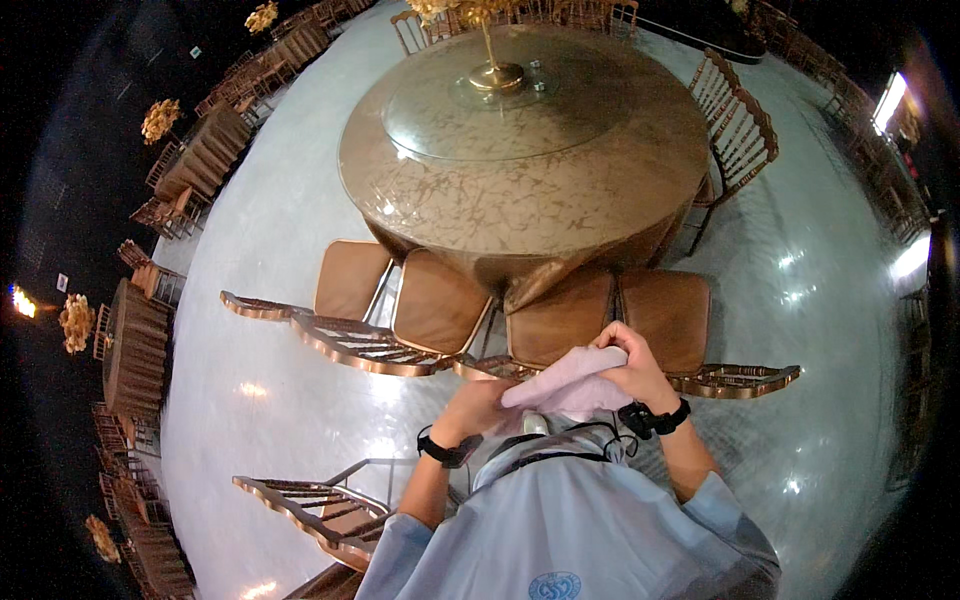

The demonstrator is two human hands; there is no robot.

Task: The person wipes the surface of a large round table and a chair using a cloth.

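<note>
Between my two hands, in front of my body, is a folded pale pink cloth (560, 383). My left hand (474, 407) is closed on its left end. At the cloth's upper right corner my right hand (636, 368) grips it, thumb and fingers bent over the edge. Both wrists wear black bands. Just beyond the cloth stand chairs with brown seats, the nearest being a brown seat (560, 320) and another brown seat (664, 318) to its right. The fingertips of my left hand are partly hidden.
A round table (480, 215) with a patterned brown cloth stands ahead, carrying a glass turntable (440, 120) and a gold centrepiece base (496, 76). One chair (735, 130) is at its right side. Behind me to the left stands another chair (315, 510). More tables line the left.
</note>
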